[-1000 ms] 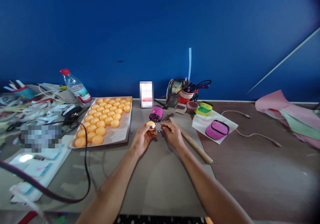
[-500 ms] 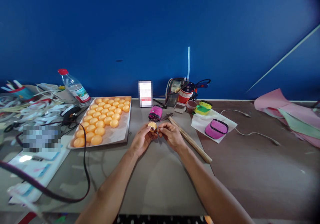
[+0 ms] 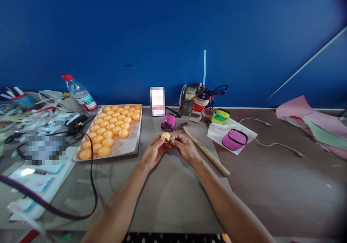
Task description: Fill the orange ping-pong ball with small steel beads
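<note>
My left hand (image 3: 154, 151) grips a small orange half-shell (image 3: 165, 136) between thumb and fingers, above the grey table (image 3: 168, 196). My right hand (image 3: 184, 147) is curled, its pinched fingertips touching the right side of the shell; whatever it pinches is too small to make out. Just behind the hands lies a magenta cylinder (image 3: 168, 122) on its side. To the left a white tray (image 3: 130, 147) holds several rows of orange half-shells (image 3: 111, 131).
A wooden stick (image 3: 206, 151) lies diagonally right of my hands. A pink pouch (image 3: 234, 139) rests on white paper. A water bottle (image 3: 80, 94), cables (image 3: 92, 178), a cup of tools (image 3: 201, 102) and pink sheets (image 3: 311, 122) ring the work area.
My right hand has closed in from a small gap until its fingertips meet the shell in my left hand. The left hand has barely shifted.
</note>
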### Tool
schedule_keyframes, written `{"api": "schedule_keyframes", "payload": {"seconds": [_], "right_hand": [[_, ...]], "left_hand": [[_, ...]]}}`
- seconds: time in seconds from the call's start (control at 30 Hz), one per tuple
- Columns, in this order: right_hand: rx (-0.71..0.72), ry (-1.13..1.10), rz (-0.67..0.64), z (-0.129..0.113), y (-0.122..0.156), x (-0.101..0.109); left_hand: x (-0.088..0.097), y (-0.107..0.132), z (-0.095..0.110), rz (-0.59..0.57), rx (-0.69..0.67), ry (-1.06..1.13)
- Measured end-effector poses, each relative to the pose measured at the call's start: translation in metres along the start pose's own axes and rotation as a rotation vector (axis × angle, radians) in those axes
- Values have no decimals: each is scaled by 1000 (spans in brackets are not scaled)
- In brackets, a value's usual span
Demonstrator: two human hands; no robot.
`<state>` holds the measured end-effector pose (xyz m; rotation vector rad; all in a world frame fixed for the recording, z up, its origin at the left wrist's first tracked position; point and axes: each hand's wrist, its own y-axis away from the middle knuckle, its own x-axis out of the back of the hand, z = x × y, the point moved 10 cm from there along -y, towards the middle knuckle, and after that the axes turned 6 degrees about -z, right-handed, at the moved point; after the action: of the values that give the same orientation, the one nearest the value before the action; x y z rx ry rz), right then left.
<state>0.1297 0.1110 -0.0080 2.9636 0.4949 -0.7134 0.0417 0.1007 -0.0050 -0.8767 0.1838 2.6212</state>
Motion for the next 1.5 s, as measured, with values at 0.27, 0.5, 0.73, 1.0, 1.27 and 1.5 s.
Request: {"api": "schedule_keyframes", "payload": {"seconds": [0.27, 0.5, 0.73, 1.0, 1.27, 1.5], "right_hand": [[5, -15, 20, 1, 0, 2], [-1, 38, 63, 2, 0, 7], [-32, 191, 96, -4, 1, 9], [-70, 243, 136, -3, 1, 11], [-47, 76, 155, 2, 1, 10], [-77, -36, 57, 7, -3, 9]], "left_hand": [[2, 0, 1, 28, -29, -15], [4, 1, 3, 52, -61, -50], [10, 1, 0, 60, -81, -172], [18, 3, -2, 128, -102, -350], [11, 3, -2, 106, -89, -169], [3, 1, -2, 52, -40, -28]]}}
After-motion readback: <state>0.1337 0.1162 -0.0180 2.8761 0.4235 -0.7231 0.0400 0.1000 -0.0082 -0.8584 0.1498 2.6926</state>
